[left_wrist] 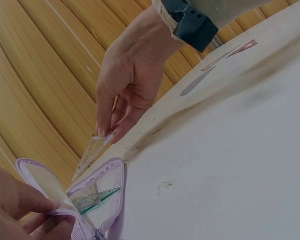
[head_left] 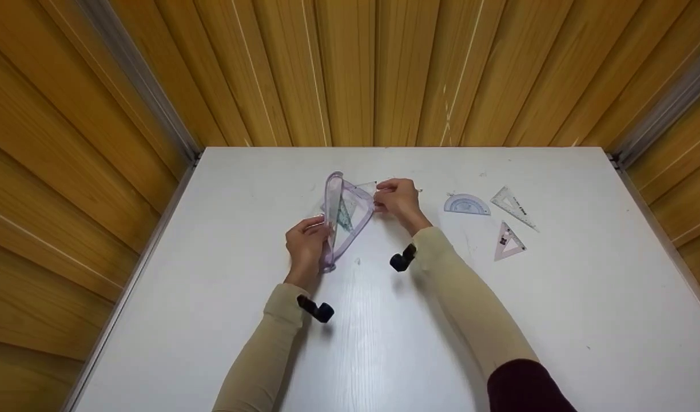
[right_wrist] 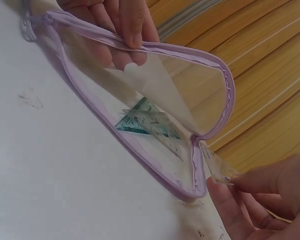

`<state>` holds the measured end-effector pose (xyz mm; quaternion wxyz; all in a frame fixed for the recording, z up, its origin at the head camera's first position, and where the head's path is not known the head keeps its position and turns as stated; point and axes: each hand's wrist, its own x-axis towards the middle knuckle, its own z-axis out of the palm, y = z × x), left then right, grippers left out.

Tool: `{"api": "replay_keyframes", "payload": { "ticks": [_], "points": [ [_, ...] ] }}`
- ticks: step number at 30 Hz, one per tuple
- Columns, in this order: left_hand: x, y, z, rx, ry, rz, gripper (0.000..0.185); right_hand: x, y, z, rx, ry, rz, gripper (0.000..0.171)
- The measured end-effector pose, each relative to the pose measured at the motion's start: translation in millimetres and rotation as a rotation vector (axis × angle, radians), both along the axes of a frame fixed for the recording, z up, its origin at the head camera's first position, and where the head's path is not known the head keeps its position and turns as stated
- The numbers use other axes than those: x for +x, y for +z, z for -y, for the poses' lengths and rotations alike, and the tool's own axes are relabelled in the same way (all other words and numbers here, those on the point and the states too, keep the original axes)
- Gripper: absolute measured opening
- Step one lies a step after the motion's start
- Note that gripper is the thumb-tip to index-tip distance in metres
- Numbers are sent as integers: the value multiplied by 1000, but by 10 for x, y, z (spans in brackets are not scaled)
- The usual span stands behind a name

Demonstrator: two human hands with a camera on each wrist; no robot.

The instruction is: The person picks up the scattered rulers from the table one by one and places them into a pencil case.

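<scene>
A see-through zip pouch (head_left: 358, 230) with lilac edging lies unzipped on the white table. My left hand (head_left: 306, 243) pinches its raised flap by the lilac edge (right_wrist: 155, 46), thumb on one side and fingers behind the clear sheet. Inside are a green set square (right_wrist: 131, 123) and a clear one (right_wrist: 162, 131) crossing it. Thumb and fingertips of my right hand (head_left: 400, 200) pinch a corner of another clear set square (left_wrist: 90, 152), just outside the pouch's far end. In the right wrist view the pouch's edge overlaps part of that piece.
On the table to the right lie a bluish protractor (head_left: 467, 206), a clear set square (head_left: 509, 201) and a small pinkish set square (head_left: 519, 249). Wood-slat walls (head_left: 350, 74) rise behind the table's far edge and at both sides.
</scene>
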<state>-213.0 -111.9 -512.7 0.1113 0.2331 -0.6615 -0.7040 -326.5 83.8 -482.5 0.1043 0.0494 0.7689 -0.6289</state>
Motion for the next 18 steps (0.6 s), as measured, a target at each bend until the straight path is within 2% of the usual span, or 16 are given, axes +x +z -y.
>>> {"api": "replay_keyframes", "payload": {
  "ticks": [5,18],
  "points": [
    [-8,1,-7,2,5,28,18,-9,-10,99,39,1,18,31],
    [-17,-5,-7,-12,1,45,19,-3,-123,300,-3,-6,63,27]
  ]
}}
